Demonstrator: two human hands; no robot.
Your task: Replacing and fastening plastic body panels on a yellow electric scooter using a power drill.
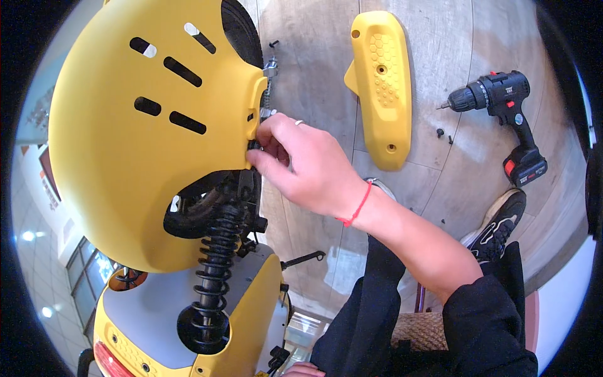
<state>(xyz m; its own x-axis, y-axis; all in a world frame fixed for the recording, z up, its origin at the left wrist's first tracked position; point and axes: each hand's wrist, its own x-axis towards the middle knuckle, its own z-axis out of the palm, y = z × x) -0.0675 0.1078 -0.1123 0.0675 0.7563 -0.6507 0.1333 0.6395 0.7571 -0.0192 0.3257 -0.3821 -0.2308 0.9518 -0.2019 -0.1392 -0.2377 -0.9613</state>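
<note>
My right hand [282,157], from the lower right, pinches a small black part [254,144] at the right edge of a large curved yellow cover [107,157] with slots. A silver threaded piece [268,88] shows just beyond my fingers. Below the cover runs a black coil-spring shock [210,276], down to a yellow and grey body [151,308] with a red strip. My left hand [304,371] shows only a few fingertips at the lower edge, near a small black fitting [277,358]; whether it holds anything is hidden.
A yellow textured panel [396,113] lies on the grey wood-look floor [440,38]. To its right lie a black cordless drill [502,100] and small dark screws [440,134]. My shoe [499,223] and dark-trousered legs are below them. A black rod [301,259] sticks out from the body.
</note>
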